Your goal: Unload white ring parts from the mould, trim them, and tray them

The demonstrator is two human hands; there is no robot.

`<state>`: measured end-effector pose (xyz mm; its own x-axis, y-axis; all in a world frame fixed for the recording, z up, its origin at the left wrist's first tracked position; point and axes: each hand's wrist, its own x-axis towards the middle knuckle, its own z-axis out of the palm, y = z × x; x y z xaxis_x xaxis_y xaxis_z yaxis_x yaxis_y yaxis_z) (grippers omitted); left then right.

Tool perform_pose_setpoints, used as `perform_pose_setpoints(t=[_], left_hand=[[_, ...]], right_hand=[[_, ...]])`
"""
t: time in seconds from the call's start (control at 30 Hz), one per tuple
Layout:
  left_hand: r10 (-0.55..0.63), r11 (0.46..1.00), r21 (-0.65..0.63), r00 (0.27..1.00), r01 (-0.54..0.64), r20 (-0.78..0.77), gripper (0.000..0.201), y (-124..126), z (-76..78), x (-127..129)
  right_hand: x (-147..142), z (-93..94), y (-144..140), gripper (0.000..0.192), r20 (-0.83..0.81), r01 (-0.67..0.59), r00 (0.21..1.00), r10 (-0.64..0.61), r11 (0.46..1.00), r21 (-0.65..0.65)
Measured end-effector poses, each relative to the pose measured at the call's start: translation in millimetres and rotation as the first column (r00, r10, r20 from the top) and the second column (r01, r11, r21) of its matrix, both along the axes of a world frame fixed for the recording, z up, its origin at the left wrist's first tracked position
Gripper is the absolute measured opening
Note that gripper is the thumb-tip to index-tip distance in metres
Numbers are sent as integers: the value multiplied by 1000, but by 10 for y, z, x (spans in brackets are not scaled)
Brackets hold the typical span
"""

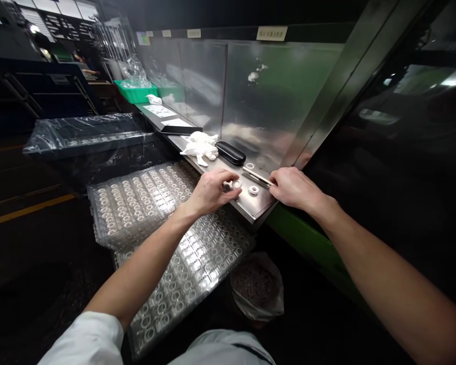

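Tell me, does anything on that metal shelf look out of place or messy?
A crumpled white cloth or glove lies bunched on the metal shelf beside a black case. White smears mark the steel back panel. The small white rings lie loose but tidy.

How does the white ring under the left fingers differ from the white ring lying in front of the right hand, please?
The ring at the left hand is touched by the fingers of the left hand; the free ring lies untouched, near the shelf edge beside the right hand. Both are small, white, and flat on the metal.
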<state>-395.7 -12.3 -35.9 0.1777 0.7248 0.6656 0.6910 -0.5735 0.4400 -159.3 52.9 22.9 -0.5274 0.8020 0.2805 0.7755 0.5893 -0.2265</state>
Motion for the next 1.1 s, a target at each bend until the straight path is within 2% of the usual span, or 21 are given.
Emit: perform_pose_setpoints(t=[0.07,0.1,0.17,0.23,0.3,0.4,0.47,0.53,0.63,0.7,0.83,0.97,1.03,1.1], left_hand=[[-37,993,116,993,25,108,24,-258,-61,66],[-74,988,149,981,47,179,25,-411,-86,117],[-157,981,159,928,108,338,27,-735,-134,250],[-212,977,128,858,171,468,32,-1026,-193,404],[-237,970,88,807,226,541,35,-1240,-271,553],[-269,949,25,765,315,586,37,-1395,-405,737],[-311,926,1,761,378,569,37,-1422,-473,833],[-362,904,-7,772,428,521,37,-1428,-505,914],[-417,881,5,772,473,480,39,-1452,-509,1019],[-415,868,-20,747,496,519,40,-1489,-520,1083],[-361,803,-101,615,587,701,41,-1568,-619,1190],[-335,770,-69,494,634,802,42,-1624,-720,1256],[-305,762,-63,443,645,843,40,-1657,-729,1275],[-259,742,-56,363,668,895,40,-1696,-713,1283]], right_hand=[[148,29,-162,14,49,77,996,-77,997,-8],[254,32,-295,11,-11,114,993,-114,993,-35],[498,-13,-649,4,-288,122,943,-168,978,-169],[715,-138,-1065,12,-561,21,790,-248,925,-379],[825,-336,-1458,18,-684,-146,649,-334,827,-543],[767,-675,-1855,24,-673,-324,558,-485,620,-715],[667,-846,-1972,29,-660,-426,496,-564,504,-751],[600,-935,-2028,31,-669,-514,429,-607,445,-733],[600,-948,-2114,30,-678,-555,361,-641,437,-708],[637,-932,-2195,28,-671,-567,307,-676,436,-699],[665,-944,-2364,28,-629,-643,177,-757,395,-656],[588,-986,-2493,27,-586,-677,101,-804,376,-633],[560,-990,-2545,29,-580,-655,91,-809,390,-647],[579,-969,-2590,30,-593,-589,77,-801,444,-676]])
